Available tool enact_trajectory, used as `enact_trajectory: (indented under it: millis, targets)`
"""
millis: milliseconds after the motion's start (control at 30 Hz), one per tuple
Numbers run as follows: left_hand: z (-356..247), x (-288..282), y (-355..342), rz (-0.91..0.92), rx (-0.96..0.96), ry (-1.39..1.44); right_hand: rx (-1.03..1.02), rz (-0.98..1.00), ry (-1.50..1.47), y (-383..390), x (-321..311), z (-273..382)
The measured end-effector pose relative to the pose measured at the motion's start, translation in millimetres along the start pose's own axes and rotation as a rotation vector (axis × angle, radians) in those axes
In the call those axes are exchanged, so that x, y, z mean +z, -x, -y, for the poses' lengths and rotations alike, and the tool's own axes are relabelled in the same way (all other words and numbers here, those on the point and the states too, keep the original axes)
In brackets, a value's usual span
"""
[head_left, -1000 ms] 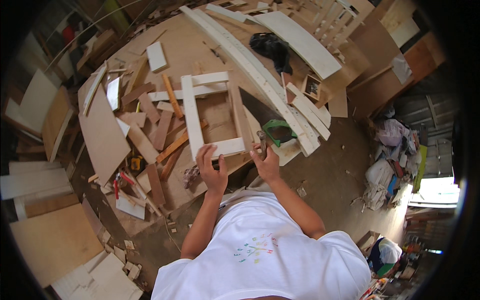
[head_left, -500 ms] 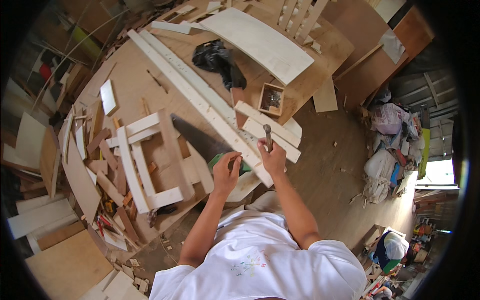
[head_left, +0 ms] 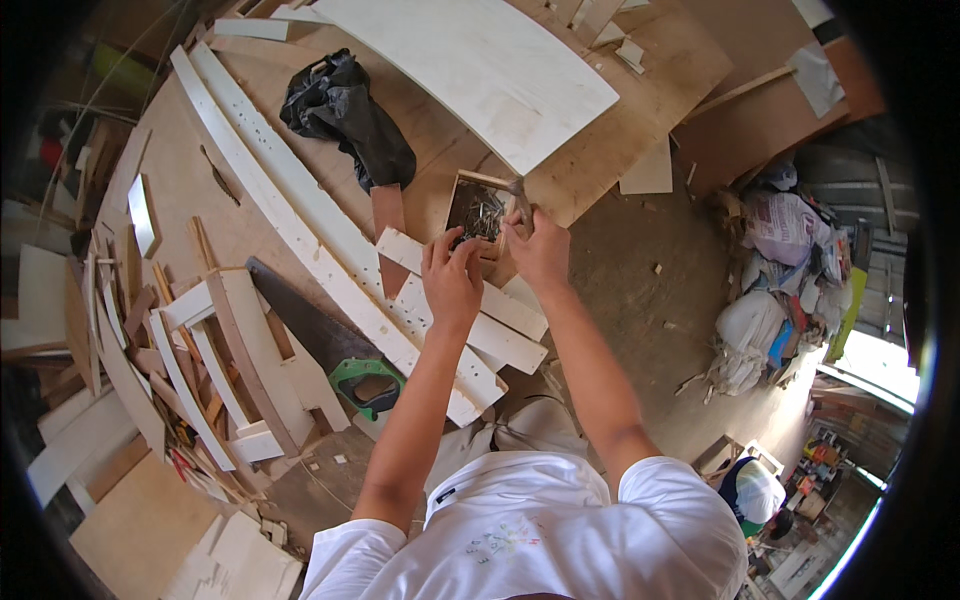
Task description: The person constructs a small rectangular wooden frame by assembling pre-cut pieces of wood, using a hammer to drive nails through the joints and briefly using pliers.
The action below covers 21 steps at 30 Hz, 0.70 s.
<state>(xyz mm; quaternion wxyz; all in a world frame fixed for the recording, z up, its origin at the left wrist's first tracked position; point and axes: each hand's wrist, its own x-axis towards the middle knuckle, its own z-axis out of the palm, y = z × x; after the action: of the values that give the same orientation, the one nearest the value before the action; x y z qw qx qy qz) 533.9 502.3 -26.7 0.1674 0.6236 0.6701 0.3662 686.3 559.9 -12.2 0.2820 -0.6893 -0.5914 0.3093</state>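
In my right hand (head_left: pixel 540 248) is a hammer (head_left: pixel 520 200), its head up beside the right rim of a small wooden box. The box (head_left: pixel 471 180) holds many loose nails (head_left: pixel 483 215). My left hand (head_left: pixel 453 285) is at the box's near left corner, fingers slightly bent and apart, with nothing visible in them. Beneath it lie short white wooden strips (head_left: pixel 510 340) with holes. Left of them run two long white boards (head_left: pixel 300 235), dotted with holes. A handsaw with a green handle (head_left: pixel 350 378) rests left of my left forearm.
A black plastic bag (head_left: pixel 345 120) and a large white panel (head_left: pixel 500 80) lie on the wooden worktable (head_left: pixel 260 110). A white frame (head_left: pixel 235 350) and wood offcuts crowd the left. Filled sacks (head_left: pixel 750 325) line the right side; another person (head_left: pixel 755 495) is at lower right.
Both hands have moved forward from the long boards to the nail box. The hammer has moved with my right hand. The view has shifted, so the handsaw's green handle now shows fully.
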Motion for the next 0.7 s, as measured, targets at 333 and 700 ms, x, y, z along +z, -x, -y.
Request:
enact_trajectory:
  millis: [333, 700]
  targets:
    - [0.7, 10.5, -12.9, 0.013, -0.104, -0.065, -0.138, 0.339, 0.249, -41.1, 1.0, 20.5]
    - [6.1, 5.4, -18.1, 0.025, -0.083, -0.005, -0.228, 0.354, 0.255, -54.5, 2.9, 13.3]
